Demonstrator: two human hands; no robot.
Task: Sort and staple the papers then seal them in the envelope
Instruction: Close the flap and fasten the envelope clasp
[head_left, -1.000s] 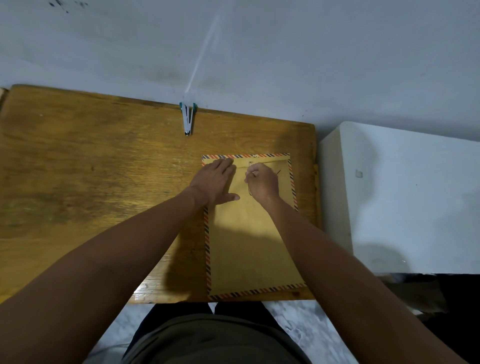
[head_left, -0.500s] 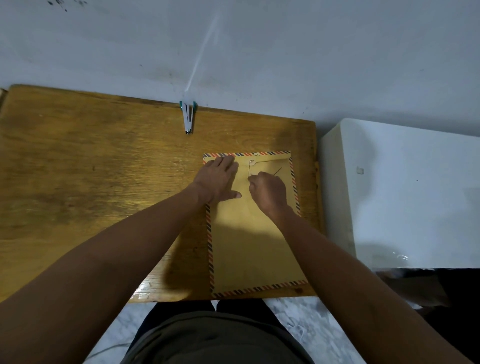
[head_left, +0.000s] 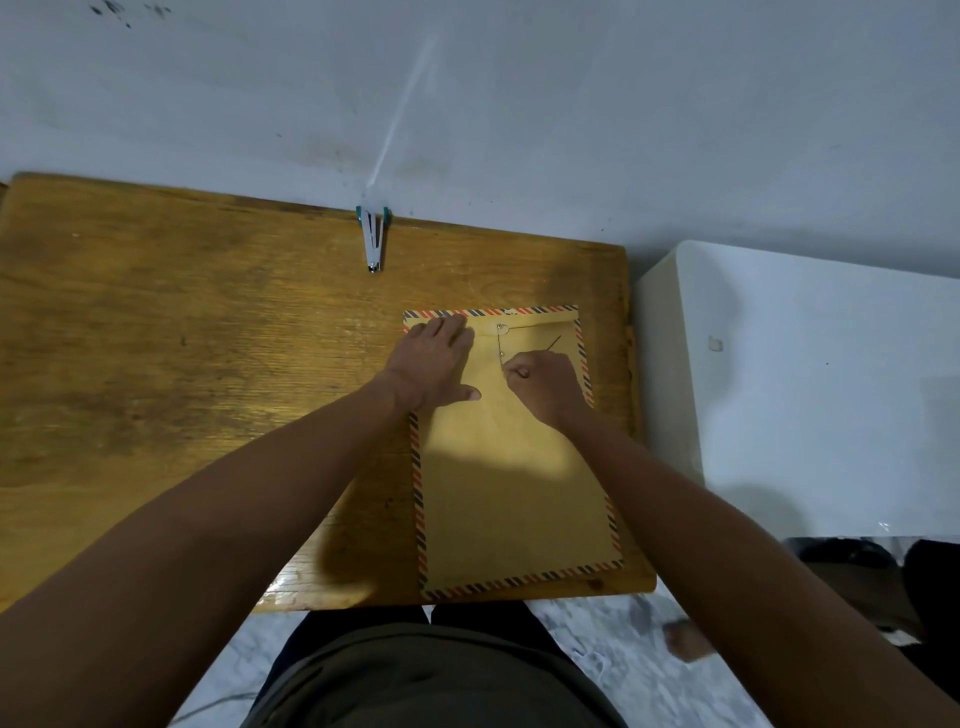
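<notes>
A tan envelope (head_left: 511, 483) with a red and blue striped border lies flat at the right end of the wooden table (head_left: 182, 374). Its flap is folded down at the far end, where two small round buttons and a thin closure string (head_left: 500, 340) show. My left hand (head_left: 434, 364) rests flat, fingers spread, on the flap's left part. My right hand (head_left: 545, 384) is closed in a pinch on the string just below the lower button. No papers are visible. A silver stapler (head_left: 374, 241) with teal sides lies at the table's far edge.
A grey wall runs behind the table. A white cabinet (head_left: 810, 395) stands close against the table's right side. My legs and a pale floor show below the near edge, with dark objects at the lower right.
My right hand has pulled back toward me along the envelope with the string, uncovering the two buttons. My left hand stays pressed on the flap.
</notes>
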